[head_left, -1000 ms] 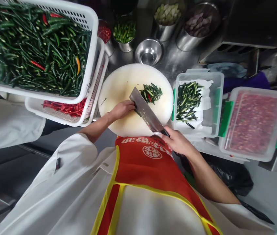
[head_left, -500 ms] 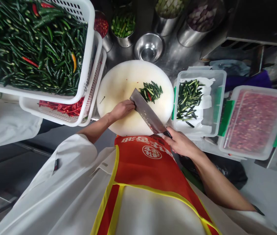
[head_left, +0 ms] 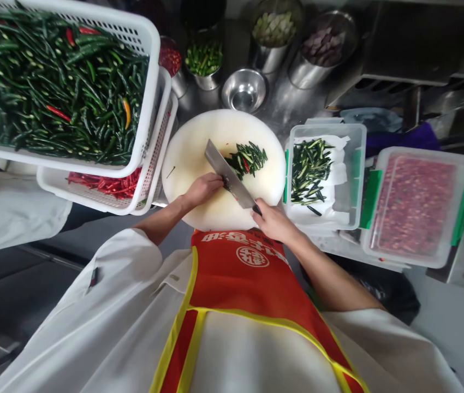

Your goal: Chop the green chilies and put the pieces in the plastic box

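My right hand [head_left: 273,219] grips the dark handle of a broad cleaver [head_left: 232,176], whose blade slants up and left across the round white cutting board [head_left: 191,136]. My left hand [head_left: 205,188] lies on the board with its fingers pressed together, fingertips close against the blade. A dark green bit, apparently a green chili [head_left: 227,186], shows at these fingertips, mostly hidden by the hand and blade. Just right of the blade lies a pile of sliced green chilies [head_left: 256,158] with a red piece in it. A small dark stem [head_left: 170,172] rests at the board's left.
Stacked white baskets [head_left: 154,103] of green and red chilies stand left. At right are a clear tub [head_left: 344,210] of cut green chilies on paper and a lidded box [head_left: 416,202] of chopped red stuff. A steel bowl [head_left: 244,90] and several filled steel containers stand behind.
The cleaver and my right hand have moved left and slightly up, so the blade reaches farther past my left fingertips. My left hand stays nearly in place. The view has shifted slightly.
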A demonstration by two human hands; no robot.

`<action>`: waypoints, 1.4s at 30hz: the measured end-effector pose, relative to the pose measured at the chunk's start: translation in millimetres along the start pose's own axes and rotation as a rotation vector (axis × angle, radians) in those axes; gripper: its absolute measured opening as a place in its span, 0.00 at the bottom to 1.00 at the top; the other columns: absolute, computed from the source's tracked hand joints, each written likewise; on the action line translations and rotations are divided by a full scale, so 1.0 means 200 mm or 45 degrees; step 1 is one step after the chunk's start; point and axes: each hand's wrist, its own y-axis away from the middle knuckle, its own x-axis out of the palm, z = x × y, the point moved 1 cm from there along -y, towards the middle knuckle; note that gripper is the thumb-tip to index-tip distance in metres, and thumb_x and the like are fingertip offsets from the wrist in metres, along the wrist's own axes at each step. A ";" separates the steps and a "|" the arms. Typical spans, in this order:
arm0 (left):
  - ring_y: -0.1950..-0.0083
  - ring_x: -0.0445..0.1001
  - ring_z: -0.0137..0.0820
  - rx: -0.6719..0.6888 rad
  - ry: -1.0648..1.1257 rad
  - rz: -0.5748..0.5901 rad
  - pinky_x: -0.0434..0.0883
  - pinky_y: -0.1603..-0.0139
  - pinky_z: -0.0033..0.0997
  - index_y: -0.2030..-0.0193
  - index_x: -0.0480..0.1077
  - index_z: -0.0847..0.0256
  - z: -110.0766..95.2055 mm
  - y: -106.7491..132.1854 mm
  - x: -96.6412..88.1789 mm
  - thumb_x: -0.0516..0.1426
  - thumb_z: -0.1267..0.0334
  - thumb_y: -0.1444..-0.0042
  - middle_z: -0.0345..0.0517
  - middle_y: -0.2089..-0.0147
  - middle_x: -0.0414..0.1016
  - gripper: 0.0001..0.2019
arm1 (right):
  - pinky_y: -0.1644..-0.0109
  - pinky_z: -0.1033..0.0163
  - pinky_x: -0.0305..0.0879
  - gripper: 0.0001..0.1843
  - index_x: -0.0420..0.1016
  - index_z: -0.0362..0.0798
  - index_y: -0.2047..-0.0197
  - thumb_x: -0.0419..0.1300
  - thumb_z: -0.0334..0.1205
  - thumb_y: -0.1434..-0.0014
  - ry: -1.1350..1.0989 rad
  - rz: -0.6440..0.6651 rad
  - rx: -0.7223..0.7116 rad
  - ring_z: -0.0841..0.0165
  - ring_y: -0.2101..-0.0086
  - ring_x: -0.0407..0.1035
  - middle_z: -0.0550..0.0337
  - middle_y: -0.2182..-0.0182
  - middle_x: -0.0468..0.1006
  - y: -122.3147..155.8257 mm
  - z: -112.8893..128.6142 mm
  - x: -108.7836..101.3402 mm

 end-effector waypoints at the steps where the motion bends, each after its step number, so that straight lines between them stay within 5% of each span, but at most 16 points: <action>1: 0.50 0.76 0.36 -0.004 -0.009 -0.016 0.75 0.49 0.38 0.55 0.76 0.61 -0.01 0.01 0.00 0.49 0.62 0.31 0.54 0.51 0.78 0.14 | 0.66 0.62 0.56 0.10 0.67 0.50 0.54 0.49 0.44 0.33 -0.015 -0.032 -0.007 0.57 0.67 0.73 0.54 0.70 0.78 -0.04 0.01 0.01; 4: 0.50 0.76 0.36 -0.115 -0.045 -0.120 0.75 0.49 0.37 0.55 0.76 0.61 -0.01 0.07 -0.05 0.50 0.62 0.31 0.54 0.52 0.78 0.13 | 0.68 0.63 0.56 0.10 0.67 0.52 0.56 0.50 0.47 0.34 -0.110 -0.086 -0.009 0.59 0.70 0.72 0.58 0.75 0.75 -0.08 0.02 0.01; 8: 0.49 0.76 0.36 -0.391 -0.140 -0.332 0.75 0.46 0.39 0.53 0.76 0.63 0.03 0.25 -0.23 0.51 0.65 0.33 0.54 0.52 0.77 0.12 | 0.70 0.63 0.56 0.10 0.66 0.53 0.57 0.50 0.49 0.34 -0.277 -0.056 0.055 0.61 0.75 0.70 0.63 0.80 0.72 0.05 0.01 -0.03; 12: 0.43 0.73 0.38 -0.365 -0.168 -0.157 0.73 0.41 0.43 0.49 0.76 0.62 0.07 0.40 -0.31 0.48 0.71 0.35 0.54 0.45 0.75 0.17 | 0.71 0.63 0.58 0.09 0.65 0.54 0.59 0.50 0.49 0.34 -0.331 0.074 0.054 0.62 0.76 0.71 0.65 0.81 0.71 0.19 -0.02 -0.02; 18: 0.46 0.74 0.38 -0.193 -0.180 0.008 0.74 0.45 0.41 0.50 0.77 0.60 0.10 0.29 -0.17 0.50 0.67 0.33 0.54 0.46 0.76 0.15 | 0.70 0.63 0.60 0.10 0.66 0.54 0.57 0.49 0.49 0.33 -0.359 0.126 0.080 0.62 0.75 0.72 0.65 0.79 0.72 0.22 -0.06 0.06; 26: 0.50 0.76 0.36 0.040 -0.040 0.069 0.75 0.49 0.36 0.53 0.77 0.60 0.03 0.08 -0.05 0.50 0.63 0.31 0.53 0.51 0.78 0.13 | 0.66 0.64 0.61 0.11 0.68 0.53 0.53 0.50 0.47 0.33 -0.290 0.062 0.071 0.59 0.64 0.76 0.57 0.68 0.80 0.24 -0.01 -0.03; 30: 0.49 0.76 0.36 0.056 -0.030 0.039 0.76 0.49 0.38 0.54 0.77 0.59 0.01 0.06 -0.03 0.50 0.62 0.31 0.53 0.51 0.78 0.14 | 0.61 0.63 0.62 0.08 0.68 0.54 0.57 0.51 0.46 0.33 -0.260 0.088 0.011 0.59 0.60 0.76 0.56 0.63 0.80 0.26 -0.02 -0.05; 34: 0.50 0.76 0.36 0.037 -0.023 0.001 0.76 0.49 0.39 0.55 0.77 0.58 0.02 0.07 0.00 0.50 0.62 0.31 0.52 0.51 0.78 0.13 | 0.64 0.64 0.61 0.07 0.65 0.54 0.60 0.52 0.47 0.34 -0.237 0.145 0.078 0.59 0.64 0.75 0.59 0.68 0.78 0.25 -0.03 -0.07; 42: 0.49 0.76 0.36 0.032 0.026 -0.073 0.75 0.47 0.39 0.55 0.76 0.60 0.05 0.09 0.05 0.52 0.63 0.32 0.54 0.52 0.78 0.11 | 0.64 0.63 0.59 0.07 0.68 0.53 0.56 0.53 0.44 0.34 -0.181 0.169 0.070 0.58 0.61 0.75 0.54 0.64 0.81 0.23 -0.06 -0.09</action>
